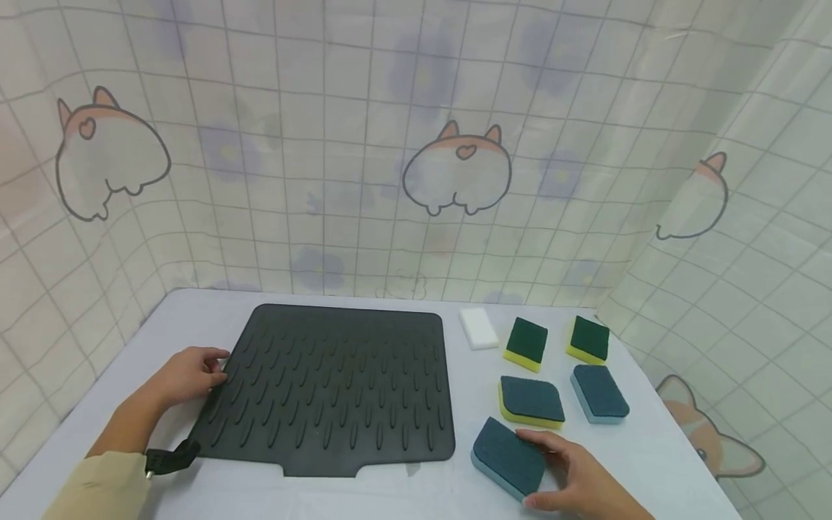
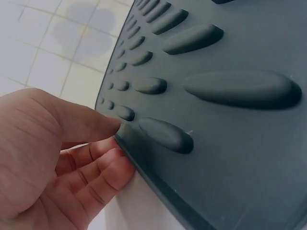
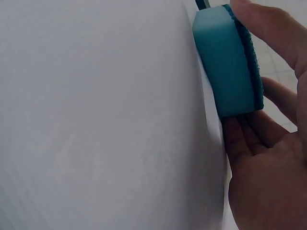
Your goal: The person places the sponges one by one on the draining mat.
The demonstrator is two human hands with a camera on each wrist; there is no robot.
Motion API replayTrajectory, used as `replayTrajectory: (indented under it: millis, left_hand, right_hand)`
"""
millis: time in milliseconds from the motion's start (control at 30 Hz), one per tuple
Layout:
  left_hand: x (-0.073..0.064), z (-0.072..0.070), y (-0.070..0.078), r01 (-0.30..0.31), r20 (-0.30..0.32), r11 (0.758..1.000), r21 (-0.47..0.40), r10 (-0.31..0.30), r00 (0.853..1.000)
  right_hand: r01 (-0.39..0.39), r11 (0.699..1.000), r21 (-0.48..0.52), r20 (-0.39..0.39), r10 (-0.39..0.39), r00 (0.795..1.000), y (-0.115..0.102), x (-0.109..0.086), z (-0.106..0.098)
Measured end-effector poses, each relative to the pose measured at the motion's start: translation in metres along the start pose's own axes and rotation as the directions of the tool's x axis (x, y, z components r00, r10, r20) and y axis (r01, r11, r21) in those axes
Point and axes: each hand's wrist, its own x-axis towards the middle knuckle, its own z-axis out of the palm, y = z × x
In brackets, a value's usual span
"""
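Observation:
A dark grey draining mat (image 1: 338,390) with raised oval ridges lies on the left part of the table. At its left edge my left hand (image 1: 193,375) pinches the rim, and in the left wrist view the thumb (image 2: 91,122) is on the edge with the fingers curled below it. My right hand (image 1: 572,473) holds a blue sponge (image 1: 509,458) with a dark scouring face, close to the mat's front right corner. The right wrist view shows the blue foam side of this sponge (image 3: 225,62), with thumb and fingers about it.
Right of the mat lie a white sponge block (image 1: 479,328), a yellow sponge with a blue-grey face (image 1: 531,399), another blue sponge (image 1: 599,391) and two yellow-green sponges (image 1: 526,341). A patterned curtain (image 1: 351,238) hangs behind and beside the white table (image 1: 390,498).

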Motion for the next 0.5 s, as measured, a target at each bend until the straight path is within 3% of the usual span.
replayTrajectory:
  millis: [233, 500]
  left_hand:
    - [0.0004, 0.0007, -0.0007, -0.006, -0.001, 1.0, 0.0, 0.006, 1.0]
    - [0.0005, -0.0018, 0.0033, 0.008, 0.053, 1.0, -0.018, -0.007, 0.999]
  right_hand:
    - [0.007, 1.0, 0.006, 0.012, -0.007, 1.0, -0.0011, -0.0013, 0.0008]
    - [-0.023, 0.998, 0.056, -0.001, 0.023, 1.0, 0.0043, 0.0005, 0.0028]
